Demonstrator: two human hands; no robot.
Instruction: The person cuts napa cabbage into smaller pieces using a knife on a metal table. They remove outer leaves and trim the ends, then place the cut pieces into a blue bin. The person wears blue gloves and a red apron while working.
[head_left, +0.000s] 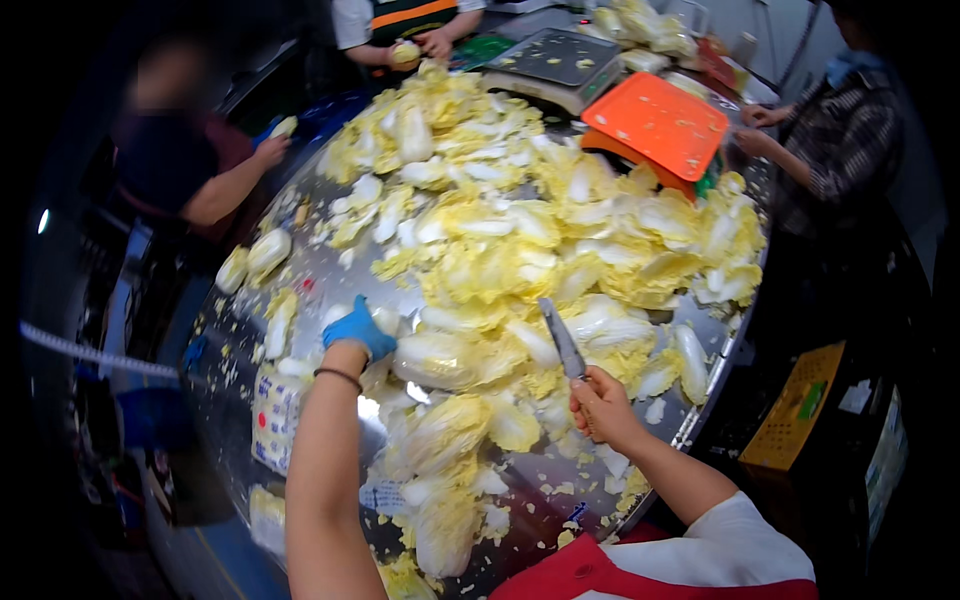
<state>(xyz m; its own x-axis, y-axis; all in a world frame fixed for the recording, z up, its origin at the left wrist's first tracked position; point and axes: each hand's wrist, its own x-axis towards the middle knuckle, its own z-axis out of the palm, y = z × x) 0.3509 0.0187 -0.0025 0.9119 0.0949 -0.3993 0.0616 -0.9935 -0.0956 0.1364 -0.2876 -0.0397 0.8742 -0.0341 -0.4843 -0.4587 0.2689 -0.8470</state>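
In my bare right hand (602, 405) is the handle of a kitchen knife (561, 336). Its broad blade points away from me over loose napa cabbage leaves (592, 322). A blue glove covers my left hand (358, 331), which is among pale cabbage pieces left of the middle. Whether its fingers grip anything is hidden. Just right of the glove lies a trimmed napa cabbage head (436, 360) on its side. Closer to my body rest a leafy cabbage head (448, 435) and another cabbage (446, 534), both on the metal table (536, 480).
A heap of yellow-white leaves (487, 217) spreads across the table. Beyond it stand a platform scale (555, 60) and an orange tray (656, 124). Two cabbages (255, 259) lie near the left edge, with a printed plastic package (274, 420) nearer me. Three other people stand around the table.
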